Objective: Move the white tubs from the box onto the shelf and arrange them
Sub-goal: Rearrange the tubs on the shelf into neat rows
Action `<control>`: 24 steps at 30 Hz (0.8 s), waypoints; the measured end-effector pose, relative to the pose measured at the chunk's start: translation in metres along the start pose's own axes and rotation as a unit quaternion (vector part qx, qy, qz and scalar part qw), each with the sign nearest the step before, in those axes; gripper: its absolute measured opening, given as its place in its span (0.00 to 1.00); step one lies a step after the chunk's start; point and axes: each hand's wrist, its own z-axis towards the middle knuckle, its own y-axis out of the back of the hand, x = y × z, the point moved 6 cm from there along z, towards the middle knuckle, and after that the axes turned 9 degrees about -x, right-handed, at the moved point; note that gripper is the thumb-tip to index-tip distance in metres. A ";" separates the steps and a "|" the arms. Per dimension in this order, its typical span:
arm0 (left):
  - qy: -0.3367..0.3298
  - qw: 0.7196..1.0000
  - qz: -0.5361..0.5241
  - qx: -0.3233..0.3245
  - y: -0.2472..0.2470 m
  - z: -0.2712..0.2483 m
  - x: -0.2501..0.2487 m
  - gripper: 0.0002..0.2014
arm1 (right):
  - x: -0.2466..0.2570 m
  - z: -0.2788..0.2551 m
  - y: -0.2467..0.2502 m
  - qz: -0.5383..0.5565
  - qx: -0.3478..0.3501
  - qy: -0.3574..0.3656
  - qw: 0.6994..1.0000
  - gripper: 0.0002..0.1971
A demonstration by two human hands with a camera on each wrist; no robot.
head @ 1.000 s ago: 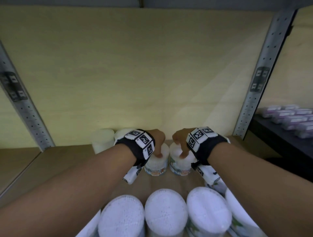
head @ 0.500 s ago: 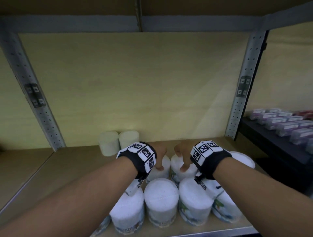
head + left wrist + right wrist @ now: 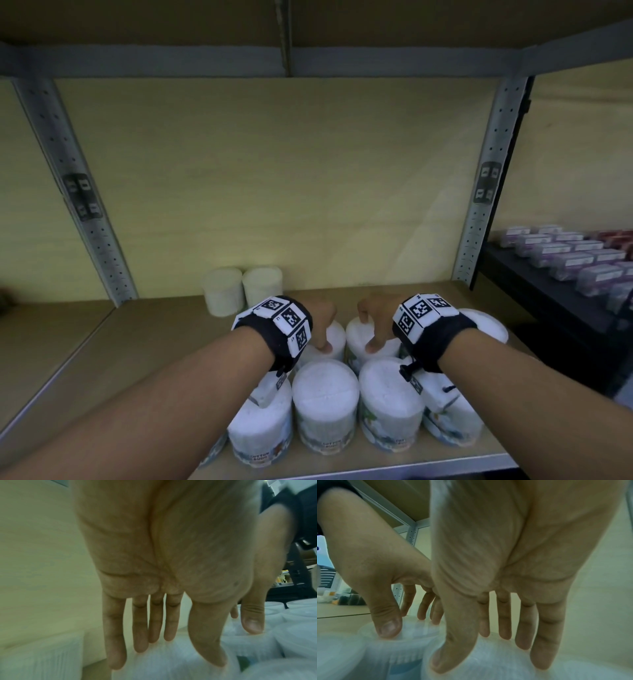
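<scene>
Shelf [image 3: 102,359] with two rear tubs [image 3: 222,291], three middle, four clearly in front. Left hand [image 3: 322,318] pinches the left middle tub [image 3: 337,339] from above; right hand [image 3: 373,315] the right middle tub [image 3: 356,342].

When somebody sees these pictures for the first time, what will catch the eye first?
First the two hands in the middle of the shelf: the left hand grips the left tub from above, and the right hand grips the right tub beside it. Then the front row of white tubs near the shelf's edge, and two plain tubs standing apart by the back wall.
</scene>
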 end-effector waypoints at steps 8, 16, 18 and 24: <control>0.037 0.997 -0.047 -0.038 0.014 -0.008 0.025 0.23 | 0.028 -0.026 0.029 0.061 -0.020 0.020 0.998 0.23; 0.138 0.985 -0.069 -0.079 0.034 -0.024 0.128 0.26 | 0.068 0.015 0.062 0.152 -0.106 0.026 0.982 0.07; 0.162 0.981 -0.068 -0.083 0.033 -0.027 0.157 0.26 | 0.082 0.030 0.067 0.147 -0.103 0.036 0.983 0.12; 0.204 0.971 -0.080 -0.100 0.025 -0.031 0.227 0.26 | 0.128 0.082 0.083 0.132 -0.118 0.072 0.982 0.17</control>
